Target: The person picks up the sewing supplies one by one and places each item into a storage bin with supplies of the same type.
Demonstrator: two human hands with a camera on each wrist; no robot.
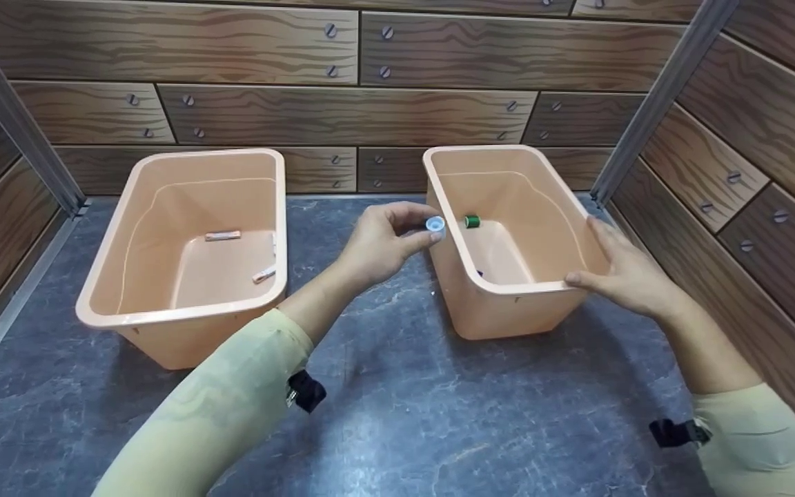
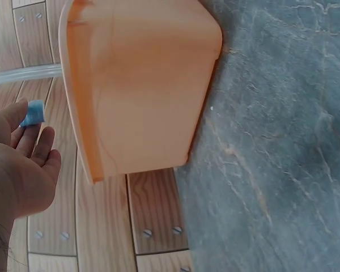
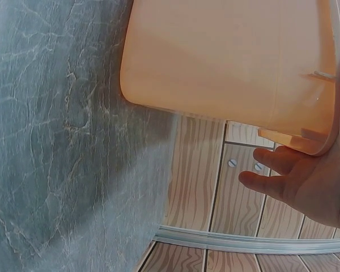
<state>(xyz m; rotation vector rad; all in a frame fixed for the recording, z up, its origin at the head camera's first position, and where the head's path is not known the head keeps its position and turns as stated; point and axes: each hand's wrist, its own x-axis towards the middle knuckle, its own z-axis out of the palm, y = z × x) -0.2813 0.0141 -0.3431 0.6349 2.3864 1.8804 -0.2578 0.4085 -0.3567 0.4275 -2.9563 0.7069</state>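
In the head view my left hand [image 1: 385,240] pinches a small light-blue thread spool [image 1: 435,225] between thumb and fingers, just outside the left rim of the right-hand peach bin [image 1: 463,241]. The left wrist view shows the spool [image 2: 34,113] at the fingertips, with the other fingers loosely bent. My right hand [image 1: 629,273] grips that bin's near right corner, thumb on the rim and fingers along the outside. Inside the bin lies a green thread spool [image 1: 472,221]. A small dark blue thing [image 1: 480,273] is mostly hidden behind the near left rim.
A second peach bin [image 1: 183,318] stands on the left, holding several slim orange-and-white pieces [image 1: 223,235]. Both bins rest on a grey marbled surface [image 1: 397,414]. Wood-patterned walls [image 1: 349,114] with metal corner posts [image 1: 660,96] enclose the back and sides.
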